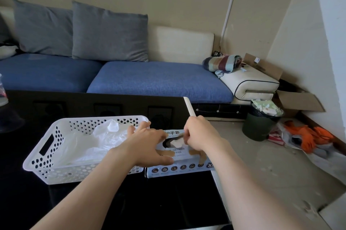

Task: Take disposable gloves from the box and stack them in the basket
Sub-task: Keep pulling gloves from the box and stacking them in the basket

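Observation:
A white perforated basket (46,147) stands on the black table and holds a loose heap of clear disposable gloves (97,141). Right beside it lies the pale blue glove box (179,168) with an oval opening on top. My left hand (149,145) rests spread on the box's left part, between basket and opening, fingers fairly straight. My right hand (198,132) hovers over the opening with its fingers curled down into it, pinching at the glove material there. What the fingertips hold is hidden by the hand.
The glossy black table (131,201) ends just right of the box. Behind it runs a blue sofa (153,79) with grey cushions. A dark bin (260,123), cardboard boxes and orange cloth lie on the floor at right. A clear plastic item (2,89) stands at the far left edge.

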Available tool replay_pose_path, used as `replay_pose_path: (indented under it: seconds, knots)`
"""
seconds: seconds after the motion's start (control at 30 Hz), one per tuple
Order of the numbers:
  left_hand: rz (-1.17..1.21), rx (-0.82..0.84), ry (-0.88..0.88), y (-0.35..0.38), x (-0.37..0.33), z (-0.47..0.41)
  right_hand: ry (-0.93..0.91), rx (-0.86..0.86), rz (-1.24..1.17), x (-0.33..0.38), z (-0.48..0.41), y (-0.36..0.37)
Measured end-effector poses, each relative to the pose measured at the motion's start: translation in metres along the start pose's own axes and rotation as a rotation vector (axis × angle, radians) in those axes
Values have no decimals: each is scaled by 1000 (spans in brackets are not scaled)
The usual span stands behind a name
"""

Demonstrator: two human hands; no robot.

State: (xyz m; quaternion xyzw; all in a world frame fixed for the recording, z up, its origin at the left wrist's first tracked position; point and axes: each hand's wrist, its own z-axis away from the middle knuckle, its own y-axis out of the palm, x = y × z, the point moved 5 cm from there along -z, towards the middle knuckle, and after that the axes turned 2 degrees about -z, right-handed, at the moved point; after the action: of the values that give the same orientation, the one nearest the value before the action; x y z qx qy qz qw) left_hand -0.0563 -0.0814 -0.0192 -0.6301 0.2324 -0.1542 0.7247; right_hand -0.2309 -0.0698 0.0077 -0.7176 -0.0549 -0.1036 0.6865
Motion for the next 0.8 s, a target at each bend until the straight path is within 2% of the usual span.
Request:
replay_pose_path:
  seconds: [0.17,0.3,0.43,0.5,0.6,0.7,0.8]
  knots:
    - [-15,-12,1,-2,-1,-1,-139,32,-89,16,-2,6]
    - [-10,-29,2,-1,-2,1,-173,55,-410,14,-2,5]
    - [0,-31,1,-2,-1,2,-154,-63,-633,2,-7,-3]
    - [2,-29,1,-3,-1,2,-92,-98,-653,-8,-9,-6]
    - [20,-48,-3,-2,-2,0,-7,-40,-632,-20,-9,-2]
    - [48,-107,-29,-5,-4,-1,-59,-9,-496,-22,-6,2]
    - [29,-188,-38,-9,-6,-2,-116,-104,-488,-21,-6,-3]
